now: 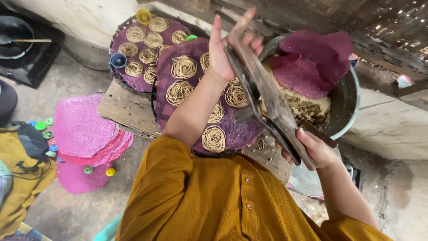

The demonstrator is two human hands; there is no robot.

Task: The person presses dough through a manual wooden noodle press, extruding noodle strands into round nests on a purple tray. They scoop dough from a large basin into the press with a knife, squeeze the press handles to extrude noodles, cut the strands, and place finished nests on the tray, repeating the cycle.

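Rough concrete floor (76,209) and a stained plaster wall (96,18) enclosed a low, dim working corner, with dark timber slats overhead at the right. Against the wall stood a worn wooden board (119,107) carrying two round purple woven trays: the nearer tray (238,134) and, behind it to the left, the farther tray (133,82), each covered with pale coils of pressed noodle (183,67). To the right sat a large metal basin (345,105) holding a mound of dough (307,107) under a draped purple mat (312,62). On the floor at the left lay a stack of pink woven mats (84,129), with small coloured caps (44,129) scattered beside it, and a black pan (13,31) in the far corner. The person, in a mustard shirt (214,201), held a long wooden press (267,96) above the nearer tray and the basin's rim. Its long axis ran diagonally, from upper left near the wall down to lower right toward the body. The left hand (223,49) was at the far, upper end, fingers extended and laid flat along the wood rather than clenched; the right hand (316,149) was at the near, lower end, fingers curled around the handles. The press lay between both hands, and the noodle coils were directly beneath it, closer to the left arm.
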